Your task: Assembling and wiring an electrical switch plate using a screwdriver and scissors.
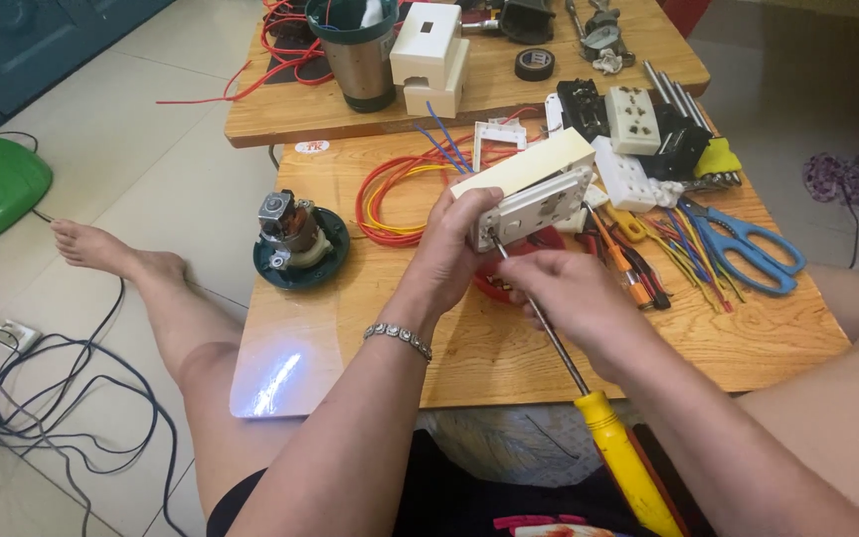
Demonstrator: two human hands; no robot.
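So the left hand [454, 244] is wrapped around a cream-white switch box [539, 184], holding it up off the wooden table [370, 348] with the white faceplate tilted toward the camera. The right hand [574, 298] is closed around the metal shaft of a yellow-handled screwdriver [613, 452] — fingers pinching the shaft, not the handle, which sticks back toward the body. The tip meets the lower-left corner of the faceplate, right by the left thumb. The key bit: the screwdriver's long axis runs diagonally, from the handle at lower right up and left into the box, so the box sits just above and left of the right hand. Around it — a coil of red, orange and yellow wire [390, 199], blue-handled scissors [748, 249], and a small motor on a green base [295, 244] off to the left.
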